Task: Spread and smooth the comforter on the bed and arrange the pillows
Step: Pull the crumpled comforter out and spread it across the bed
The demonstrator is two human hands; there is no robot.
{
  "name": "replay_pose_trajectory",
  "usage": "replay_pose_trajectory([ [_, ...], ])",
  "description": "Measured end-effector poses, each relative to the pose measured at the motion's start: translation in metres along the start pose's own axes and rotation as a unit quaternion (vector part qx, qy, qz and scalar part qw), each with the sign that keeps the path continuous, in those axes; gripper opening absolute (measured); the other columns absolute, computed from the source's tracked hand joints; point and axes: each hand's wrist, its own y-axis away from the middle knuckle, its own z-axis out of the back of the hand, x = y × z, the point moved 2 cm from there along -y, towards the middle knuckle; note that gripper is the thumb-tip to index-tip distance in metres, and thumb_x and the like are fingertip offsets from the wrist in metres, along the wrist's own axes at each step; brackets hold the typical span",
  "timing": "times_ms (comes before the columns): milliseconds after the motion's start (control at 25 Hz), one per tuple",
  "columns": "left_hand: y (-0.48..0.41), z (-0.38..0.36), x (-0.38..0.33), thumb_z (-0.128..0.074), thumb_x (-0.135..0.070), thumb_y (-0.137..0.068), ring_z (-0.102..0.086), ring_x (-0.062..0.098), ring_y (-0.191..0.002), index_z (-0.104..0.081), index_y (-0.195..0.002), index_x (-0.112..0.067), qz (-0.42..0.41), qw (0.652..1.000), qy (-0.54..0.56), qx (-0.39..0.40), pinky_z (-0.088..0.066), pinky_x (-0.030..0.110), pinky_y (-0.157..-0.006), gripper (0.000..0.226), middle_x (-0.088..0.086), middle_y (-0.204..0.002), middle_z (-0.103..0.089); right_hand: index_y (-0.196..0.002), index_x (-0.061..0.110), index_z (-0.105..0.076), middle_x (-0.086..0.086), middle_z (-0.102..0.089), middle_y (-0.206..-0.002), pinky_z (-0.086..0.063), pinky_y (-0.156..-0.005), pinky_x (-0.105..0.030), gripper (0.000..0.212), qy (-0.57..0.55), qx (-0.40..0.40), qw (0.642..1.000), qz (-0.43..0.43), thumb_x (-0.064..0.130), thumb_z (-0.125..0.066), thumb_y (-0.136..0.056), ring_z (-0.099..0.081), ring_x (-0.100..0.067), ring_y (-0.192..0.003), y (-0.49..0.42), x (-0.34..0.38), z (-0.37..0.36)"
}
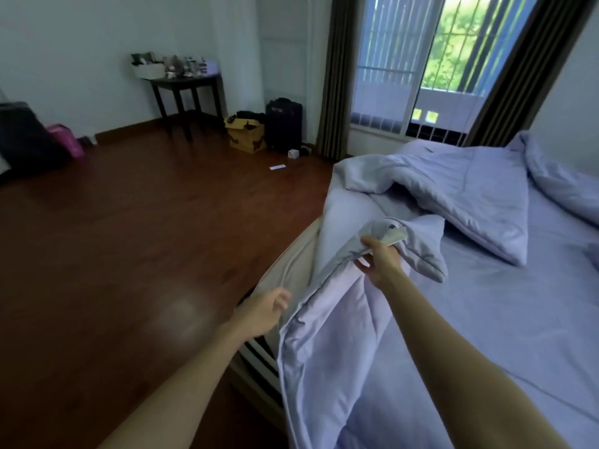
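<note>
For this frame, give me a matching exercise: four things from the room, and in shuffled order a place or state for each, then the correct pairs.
Things:
1. comforter
2. pillow
3. cardboard box
4. right hand

Places or states:
A. on the floor beside a dark suitcase
B. gripping a comforter edge
C. bunched and folded over on the bed
D. at the far end of the bed, by the wall

Pairs: 1-C, 2-D, 3-A, 4-B

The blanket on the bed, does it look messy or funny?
Yes. The comforter is bunched and folded over itself instead of lying flat, with one side hanging off the bed's edge. The right hand grips a fold; the left hand is at its hanging edge. A small paper slip lies on the floor.
</note>
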Motion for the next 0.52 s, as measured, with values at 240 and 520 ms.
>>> replay_pose_trajectory([
  [240,-0.079,0.04,-0.165,-0.05,-0.025,-0.093,-0.063,0.02,-0.104,-0.059,-0.118,-0.02,-0.216,0.972,0.02,-0.094,-0.049,0.03,-0.09,0.027,-0.001,-0.117,-0.067,-0.105,0.001,-0.059,-0.011,-0.061,-0.091,-0.051,-0.075,-0.034,0.022,0.053,-0.018,0.997,0.056,0.002,-0.06,-0.083,-0.059,-0.022,-0.084,0.023,-0.016,0.036],
  [520,-0.13,-0.061,-0.288,-0.067,-0.065,-0.068,-0.035,0.028,-0.136,-0.017,-0.148,-0.033,-0.358,0.827,-0.412,0.135,-0.033,0.048,-0.109,0.1,0.004,-0.151,-0.032,-0.099,0.009,-0.06,-0.01,-0.062,-0.088,-0.055,-0.076,-0.038,0.028,0.122,-0.018,0.984,0.127,0.018,-0.068,-0.074,-0.061,-0.024,-0.085,0.01,-0.051,0.065],
])
